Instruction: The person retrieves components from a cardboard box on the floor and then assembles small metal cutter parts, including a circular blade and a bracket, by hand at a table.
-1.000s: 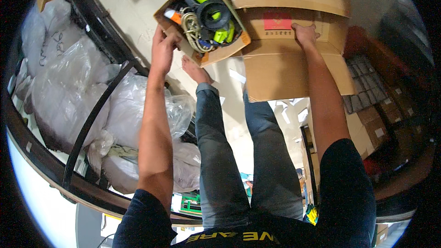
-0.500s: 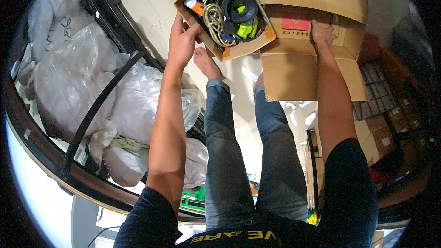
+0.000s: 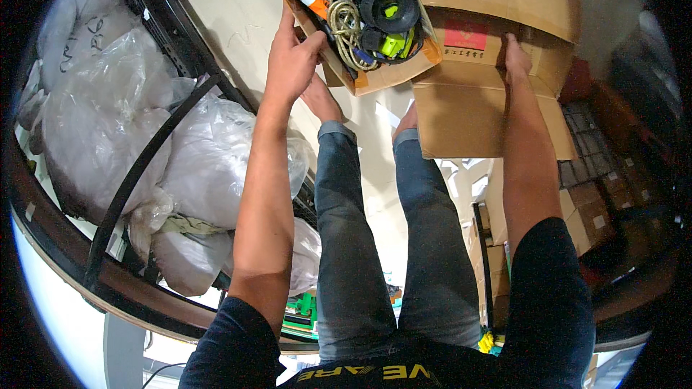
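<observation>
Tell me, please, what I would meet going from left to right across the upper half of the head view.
Clear plastic bags → left hand → small filled cardboard box → larger open carton.

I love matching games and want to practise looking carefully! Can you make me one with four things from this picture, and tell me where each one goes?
Things:
1. Left hand
2. Right hand
3. Beige cord
4. Plastic bags

Places:
A. At the larger cardboard box
B. Over on the picture's left side
C. Looped, lying in the smaller box
D. At the smaller box's side

Right pairs: 1-D, 2-A, 3-C, 4-B
</observation>
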`<act>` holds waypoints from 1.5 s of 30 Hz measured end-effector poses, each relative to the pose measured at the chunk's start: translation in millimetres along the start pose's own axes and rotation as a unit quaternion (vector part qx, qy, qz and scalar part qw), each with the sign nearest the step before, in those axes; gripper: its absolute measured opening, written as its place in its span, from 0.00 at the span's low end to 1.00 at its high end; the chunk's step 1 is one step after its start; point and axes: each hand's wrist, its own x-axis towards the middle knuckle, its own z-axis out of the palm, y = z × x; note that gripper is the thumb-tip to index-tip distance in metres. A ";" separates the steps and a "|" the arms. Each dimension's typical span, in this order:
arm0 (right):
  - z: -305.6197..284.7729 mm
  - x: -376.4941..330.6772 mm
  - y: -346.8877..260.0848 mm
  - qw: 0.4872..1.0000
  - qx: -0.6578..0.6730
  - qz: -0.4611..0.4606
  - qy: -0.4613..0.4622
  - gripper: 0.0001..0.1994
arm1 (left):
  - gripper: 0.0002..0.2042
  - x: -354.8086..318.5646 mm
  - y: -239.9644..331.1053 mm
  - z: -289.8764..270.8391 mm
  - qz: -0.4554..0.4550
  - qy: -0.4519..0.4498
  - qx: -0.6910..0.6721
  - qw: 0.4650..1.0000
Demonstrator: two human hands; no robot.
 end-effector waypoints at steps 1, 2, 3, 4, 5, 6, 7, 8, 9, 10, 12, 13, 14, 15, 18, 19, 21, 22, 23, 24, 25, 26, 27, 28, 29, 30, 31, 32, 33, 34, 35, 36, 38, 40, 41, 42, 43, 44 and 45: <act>-2.5 7.5 2.1 0.997 0.068 0.040 0.003 0.48 | 0.31 -0.3 -0.7 -0.3 0.000 0.002 0.004 1.000; -5.8 14.3 1.5 0.987 0.136 0.081 0.007 0.45 | 0.31 -0.6 -1.4 -0.4 -0.001 0.003 0.008 1.000; -6.9 20.5 3.1 0.971 0.204 0.121 0.011 0.43 | 0.31 0.5 -0.8 -0.4 0.004 0.004 0.003 1.000; -11.9 21.8 10.9 0.966 0.237 0.102 0.024 0.42 | 0.31 2.1 -1.2 2.7 0.007 -0.001 -0.004 1.000; -9.8 38.0 25.2 0.970 0.232 0.069 0.019 0.41 | 0.31 3.8 -1.5 6.4 0.010 -0.008 -0.013 1.000; -11.7 43.9 24.6 0.974 0.225 0.035 0.011 0.41 | 0.31 4.5 -4.1 8.3 0.012 -0.003 -0.017 1.000; -16.4 45.5 31.9 0.974 0.224 0.010 -0.006 0.40 | 0.31 5.9 -6.0 8.1 0.014 0.000 -0.021 1.000; -21.5 45.9 41.2 0.974 0.226 -0.013 -0.022 0.38 | 0.32 7.3 -7.2 5.9 -0.003 -0.008 -0.021 1.000; -19.3 -0.9 -12.6 0.981 0.179 0.031 -0.074 0.38 | 0.32 -3.8 -10.5 -8.3 -0.011 0.025 -0.022 0.999; -26.8 -7.8 -13.7 0.977 0.194 0.051 -0.070 0.37 | 0.29 -1.6 -9.7 -7.0 -0.020 0.010 -0.003 1.000; -38.3 -3.6 -2.7 0.977 0.193 0.053 -0.067 0.37 | 0.24 1.8 -5.9 -3.2 -0.018 0.001 0.024 1.000; -41.4 2.8 6.3 0.982 0.175 0.032 -0.064 0.37 | 0.23 3.1 -4.9 0.0 -0.016 0.001 0.016 1.000; -46.2 9.2 14.9 0.986 0.157 0.012 -0.062 0.36 | 0.23 4.2 -3.1 2.6 -0.012 0.002 0.008 1.000; -49.7 -3.3 4.6 0.987 0.143 -0.029 -0.063 0.34 | 0.23 3.1 -3.5 0.5 -0.011 0.012 0.005 1.000; -72.1 -57.2 -25.7 0.983 0.115 -0.118 -0.077 0.31 | 0.23 0.3 -5.1 -3.9 -0.003 -0.006 0.027 1.000; -72.1 -57.1 -22.5 0.980 0.116 -0.129 -0.097 0.29 | 0.23 1.4 -8.4 -4.2 -0.010 -0.015 0.042 0.999; -75.7 -52.8 -16.3 0.976 0.139 -0.111 -0.125 0.25 | 0.22 1.7 -11.1 -1.6 -0.013 -0.007 0.026 1.000; -77.6 -47.0 -15.7 0.975 0.160 -0.084 -0.131 0.23 | 0.22 -0.6 -8.7 0.4 -0.015 0.008 0.011 1.000; -79.3 -40.7 -15.1 0.972 0.180 -0.055 -0.139 0.20 | 0.21 -2.7 -7.5 2.4 -0.019 0.023 -0.003 1.000; -86.8 -34.9 -13.2 0.937 0.295 -0.025 -0.183 0.17 | 0.20 -1.8 -8.5 1.3 -0.017 0.015 -0.014 1.000; -95.1 -31.7 -17.7 0.887 0.403 0.005 -0.225 0.14 | 0.19 -2.2 -9.2 0.5 -0.016 0.019 -0.010 1.000; -100.5 -28.6 -23.6 0.863 0.455 0.033 -0.218 0.14 | 0.19 -2.7 -10.7 -0.2 -0.016 0.023 -0.006 1.000; -109.1 -29.2 -29.6 0.834 0.508 0.060 -0.204 0.15 | 0.18 -0.6 -8.3 0.7 -0.014 0.023 0.000 1.000; -106.0 -19.0 -27.8 0.806 0.555 0.029 -0.206 0.17 | 0.17 1.6 -7.3 0.6 -0.009 0.017 0.011 1.000; -102.9 -9.2 -25.4 0.774 0.599 -0.003 -0.207 0.18 | 0.18 3.1 -9.6 -0.9 -0.014 0.007 0.016 1.000; -96.9 -21.8 -37.5 0.737 0.653 -0.008 -0.172 0.24 | 0.19 5.0 -14.3 -5.8 -0.019 0.001 0.023 1.000; -94.6 -39.1 -48.8 0.693 0.704 0.026 -0.155 0.25 | 0.21 6.1 -17.8 -9.6 -0.024 -0.006 0.029 0.999; -92.2 -56.9 -58.2 0.647 0.748 0.059 -0.137 0.26 | 0.20 5.4 -20.3 -11.3 -0.022 0.003 0.065 0.998; -92.1 -65.1 -63.2 0.597 0.788 0.091 -0.119 0.27 | 0.20 2.9 -20.4 -11.9 -0.027 0.010 0.063 0.998; -80.5 -57.9 -57.3 0.598 0.782 0.001 -0.176 0.30 | 0.20 3.7 -19.0 -9.6 -0.030 0.012 0.060 0.998; -70.4 -51.9 -49.0 0.637 0.748 -0.051 -0.178 0.29 | 0.20 4.6 -17.5 -7.4 -0.033 0.014 0.058 0.998; -61.1 -49.9 -52.8 0.645 0.733 -0.095 -0.196 0.27 | 0.20 4.4 -16.0 -6.1 -0.035 0.012 0.028 0.999; -40.9 -23.6 -44.7 0.799 0.546 -0.178 -0.176 0.28 | 0.20 8.8 -19.9 -9.5 -0.029 0.002 0.031 0.999; -26.6 0.4 -26.3 0.957 0.186 -0.205 -0.092 0.30 | 0.21 11.3 -20.5 -10.7 -0.038 -0.007 0.035 0.999; -22.8 -3.5 -25.2 0.978 0.017 -0.197 -0.062 0.31 | 0.21 10.4 -20.5 -10.4 -0.041 -0.003 0.043 0.998; -22.6 -45.6 -44.3 0.980 -0.095 -0.170 -0.046 0.32 | 0.21 5.5 -20.1 -11.9 -0.044 0.009 0.052 0.998; -25.4 -73.4 -53.4 0.968 -0.207 -0.139 -0.026 0.32 | 0.21 1.9 -18.1 -11.0 -0.048 0.016 0.060 0.997; -22.7 -74.7 -41.6 0.954 -0.260 -0.143 0.036 0.37 | 0.19 -0.4 -13.9 -6.5 -0.036 0.028 0.044 0.998; -22.2 -76.1 -41.6 0.942 -0.306 -0.138 0.006 0.36 | 0.16 0.0 -11.7 -0.5 -0.023 0.039 0.028 0.999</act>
